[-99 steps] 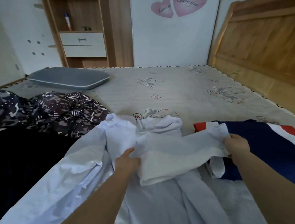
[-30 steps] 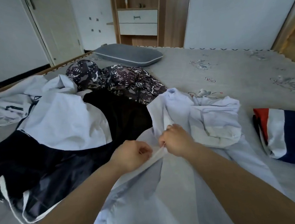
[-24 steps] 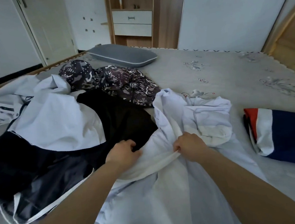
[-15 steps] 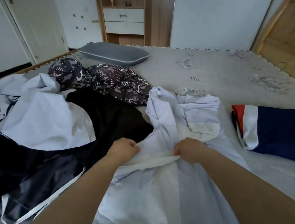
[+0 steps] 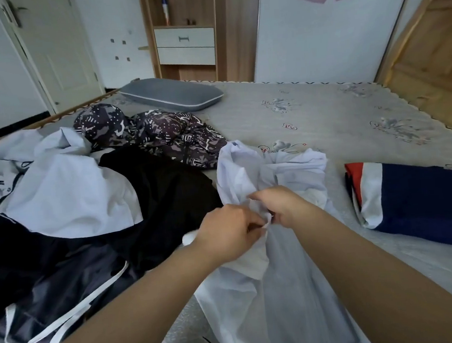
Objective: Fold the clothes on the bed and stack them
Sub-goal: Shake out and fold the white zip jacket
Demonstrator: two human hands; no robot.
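Bedroom, grey bed (image 5: 323,113) with clothes everywhere. Both hands, left hand (image 5: 226,233) and right hand (image 5: 282,206), pinch the white shirt (image 5: 272,304) mid-bed. Looks thin and floppy, so I'd grab seams or hem.

The shirt (image 5: 271,298) both hands are pinching is a really pale blue-white, almost washed out. Right of the hands there's a folded piece (image 5: 419,203) that's navy with a white stripe and a red edge. Left of the hands is a black garment (image 5: 161,193), with another pale bluish-white top (image 5: 69,201) lying over it, and nearer than that some dark grey fabric with white trim (image 5: 58,301). Beyond the hands sits a jacket (image 5: 161,133) in a brown, black and white camo-ish print with dots. The bedcover (image 5: 324,119) is grey-beige with little floral motifs, and the pillow (image 5: 172,96) way past the hands is slate grey with white piping.
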